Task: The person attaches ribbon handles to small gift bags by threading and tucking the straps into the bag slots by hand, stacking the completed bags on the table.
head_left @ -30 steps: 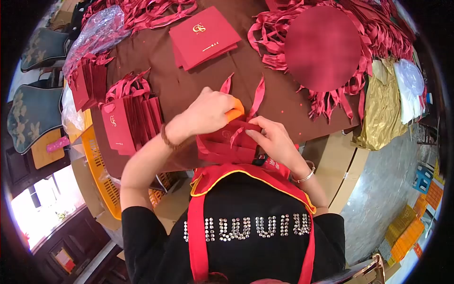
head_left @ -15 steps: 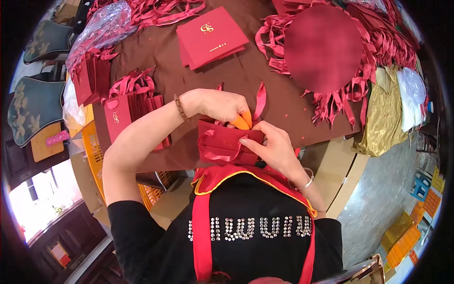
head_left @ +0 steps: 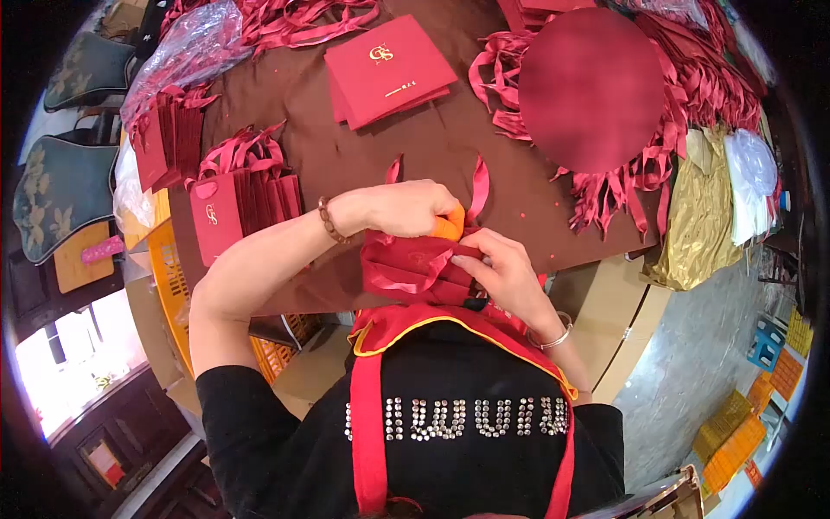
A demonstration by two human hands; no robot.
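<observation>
As far as I can see from my remote seat, the small dark-red bag w/ satiny ribbons (head_left: 430, 288) sits at the brown cloth-covered counter's (head_left: 324, 177) near edge, long axis approx L–R; R hand (head_left: 510, 275) pinches its right side, fingers closed; L hand (head_left: 406, 208), curled, orange-covered fingertip (head_left: 449, 225) at its far rim, grip unclear
</observation>
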